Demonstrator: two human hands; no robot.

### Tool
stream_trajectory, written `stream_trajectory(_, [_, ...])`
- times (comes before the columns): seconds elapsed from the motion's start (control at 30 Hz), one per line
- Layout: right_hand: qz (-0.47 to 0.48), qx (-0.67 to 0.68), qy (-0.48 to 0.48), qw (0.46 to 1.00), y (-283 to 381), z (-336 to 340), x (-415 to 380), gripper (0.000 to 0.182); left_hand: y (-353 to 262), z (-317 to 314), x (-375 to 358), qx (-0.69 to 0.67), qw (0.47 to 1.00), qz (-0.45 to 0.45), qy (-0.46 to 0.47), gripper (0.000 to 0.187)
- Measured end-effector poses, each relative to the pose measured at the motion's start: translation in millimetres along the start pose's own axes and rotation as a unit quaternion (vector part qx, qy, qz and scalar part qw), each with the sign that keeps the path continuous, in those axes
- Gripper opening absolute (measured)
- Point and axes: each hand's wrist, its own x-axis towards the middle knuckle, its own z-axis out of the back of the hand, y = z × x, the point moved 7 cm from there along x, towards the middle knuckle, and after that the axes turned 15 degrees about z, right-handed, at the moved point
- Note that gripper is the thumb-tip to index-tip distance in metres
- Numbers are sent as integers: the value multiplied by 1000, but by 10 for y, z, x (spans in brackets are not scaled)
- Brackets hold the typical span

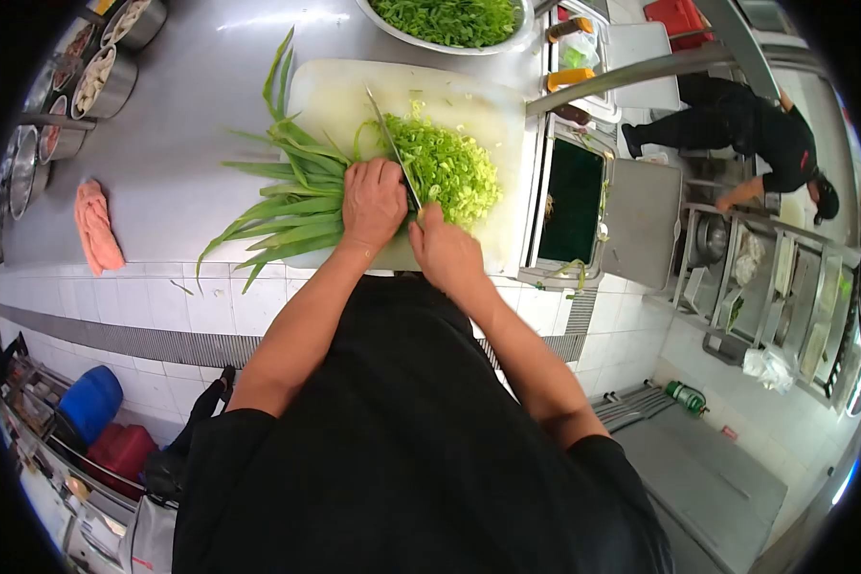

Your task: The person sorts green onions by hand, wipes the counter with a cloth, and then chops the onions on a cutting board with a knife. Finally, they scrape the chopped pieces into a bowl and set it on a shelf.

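Note:
On a white cutting board (320, 84) lies a bunch of long green onion leaves (296, 182), spreading out to the left. My left hand (374, 203) presses down on the bunch with its fingers curled, close beside the blade. In my right hand (447, 251) is the handle of a knife (389, 134), whose blade points up and left across the board. Chopped green onion (449, 172) is heaped to the right of the blade, paler toward the right edge.
A metal bowl (478, 48) of chopped greens stands behind the board. Metal pots (114, 86) line the far left, near a pink cloth (97, 228). To the right are an open dark bin (572, 201) and a person in black (784, 143) by a shelf rack.

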Motion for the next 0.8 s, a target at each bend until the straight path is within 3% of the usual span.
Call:
stream_trajectory(0.13, [9, 24, 44, 999, 172, 401, -171, 31, -21, 13, -1, 0, 1000, 8, 7, 16])
stream_trajectory(0.3, [-28, 22, 18, 999, -17, -156, -253, 33, -41, 10, -22, 3, 1000, -1, -2, 16])
stream_trajectory(0.57, [11, 10, -13, 1000, -228, 86, -80, 29, -14, 0, 69, 35, 999, -28, -6, 13])
stream_trajectory(0.77, [6, 22, -46, 999, -314, 24, -29, 30, 232, 125, 514, 65, 998, 4, -28, 11])
stream_trajectory(0.8, [10, 26, -54, 998, -305, 42, -27, 30, 267, 123, 581, 24, 998, 55, 4, 11])
